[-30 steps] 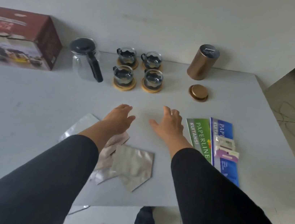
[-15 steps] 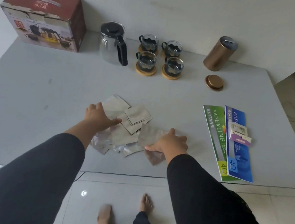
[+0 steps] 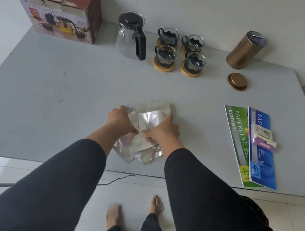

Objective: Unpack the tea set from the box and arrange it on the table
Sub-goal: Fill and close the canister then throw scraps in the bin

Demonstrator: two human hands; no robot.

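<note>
Both hands sit on the foil pouches (image 3: 146,132) near the table's (image 3: 53,89) front edge, centre. Left hand (image 3: 120,119) and right hand (image 3: 162,129) are cupped around the stack from either side, thumbs nearly meeting at the near end; fingers curl inward onto the foil, squeezing the pile together rather than pinching a single piece.

Tea set is already out, along the back edge: teapot (image 3: 132,36) next to the box (image 3: 60,6), which stands at the back-left corner, and the cups (image 3: 180,50) just right of the teapot.

Risks:
- Foil is slick and the pouches overlap loosely; lifting with only side pressure will probably fan them out or drop the bottom ones.
- The stack's near end lies close to the front edge, so any piece sliding toward the person could go to the floor.
- Creasing is likely if the squeeze gets harder.

Counts:
- 1 box, 1 teapot
- 4 glass cups, each on a wooden coaster, in a two-by-two block
- 1 gold canister (image 3: 245,50), 1 loose lid (image 3: 237,81) in front of it
- 2 receipt books (image 3: 249,148) on the right side, small packets on top
- Pouches: several, exact number not readable.
</note>
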